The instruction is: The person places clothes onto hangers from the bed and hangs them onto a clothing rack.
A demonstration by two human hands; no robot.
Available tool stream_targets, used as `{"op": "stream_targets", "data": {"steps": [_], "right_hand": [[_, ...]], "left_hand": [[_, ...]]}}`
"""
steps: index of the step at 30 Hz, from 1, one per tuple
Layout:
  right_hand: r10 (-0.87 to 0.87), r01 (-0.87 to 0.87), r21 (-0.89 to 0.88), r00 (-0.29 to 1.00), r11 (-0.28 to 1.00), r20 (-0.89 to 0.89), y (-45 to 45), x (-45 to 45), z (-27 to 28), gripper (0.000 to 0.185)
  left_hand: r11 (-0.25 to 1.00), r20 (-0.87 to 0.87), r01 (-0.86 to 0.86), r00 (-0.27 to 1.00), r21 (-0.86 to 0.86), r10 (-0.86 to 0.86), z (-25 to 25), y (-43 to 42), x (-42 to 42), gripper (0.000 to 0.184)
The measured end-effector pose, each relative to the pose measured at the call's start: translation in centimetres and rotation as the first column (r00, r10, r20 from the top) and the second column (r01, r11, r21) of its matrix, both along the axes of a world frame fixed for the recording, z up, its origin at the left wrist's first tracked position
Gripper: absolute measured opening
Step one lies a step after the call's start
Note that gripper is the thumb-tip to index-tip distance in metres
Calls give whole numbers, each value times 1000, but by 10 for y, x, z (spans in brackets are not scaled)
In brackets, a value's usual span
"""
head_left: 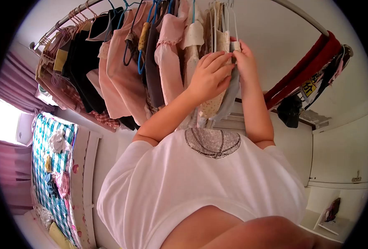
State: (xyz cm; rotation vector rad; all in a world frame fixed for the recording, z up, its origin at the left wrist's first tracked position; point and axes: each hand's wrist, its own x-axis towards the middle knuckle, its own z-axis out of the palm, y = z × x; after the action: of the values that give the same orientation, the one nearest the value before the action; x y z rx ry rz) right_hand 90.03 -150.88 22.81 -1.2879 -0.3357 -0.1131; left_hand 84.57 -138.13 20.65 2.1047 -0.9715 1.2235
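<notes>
Both my arms reach up to clothes hanging from a metal rail. My left hand (212,74) lies with curled fingers against the upper part of a cream dotted garment (211,107), gripping its edge. Beside it, my right hand (245,58) pinches the top of a pale grey garment (226,101) close to a white hanger (236,25). My fingers partly hide the spot where the two garments meet. Just left of my hands hangs a light pink ruffled garment (169,62).
The rail (303,14) carries several more garments on the left, including black trousers (84,74). A dark red cloth (304,66) and a black bag (290,111) hang at right. A bed with a checked cover (47,143) stands at left, white cabinets (337,153) at right.
</notes>
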Motion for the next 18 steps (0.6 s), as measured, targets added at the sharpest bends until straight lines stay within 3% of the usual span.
{"op": "stream_targets", "data": {"steps": [4,8,11,12,15,18], "right_hand": [[60,-56,79,997,995,-42,3,-6,-6,42],[95,-103,106,992,989,83,6,-22,-21,48],[-10,1,53,984,999,180,10,-47,-26,49],[49,-47,-14,962,999,268,9,-50,-31,52],[28,38,-156,915,987,403,7,-67,-48,56],[77,31,-214,875,976,477,12,-66,-83,61]], "left_hand": [[999,-24,18,1000,-35,-19,-2,-4,-2,33],[998,-33,17,999,-61,-19,-6,-5,-5,38],[997,-53,-9,999,-71,6,-18,-9,-7,40],[997,-66,-20,998,-75,15,-22,-10,-9,40],[985,-53,-83,996,-148,76,-33,-17,-15,45],[986,-146,-104,986,-131,85,-57,-14,-19,48]]}}
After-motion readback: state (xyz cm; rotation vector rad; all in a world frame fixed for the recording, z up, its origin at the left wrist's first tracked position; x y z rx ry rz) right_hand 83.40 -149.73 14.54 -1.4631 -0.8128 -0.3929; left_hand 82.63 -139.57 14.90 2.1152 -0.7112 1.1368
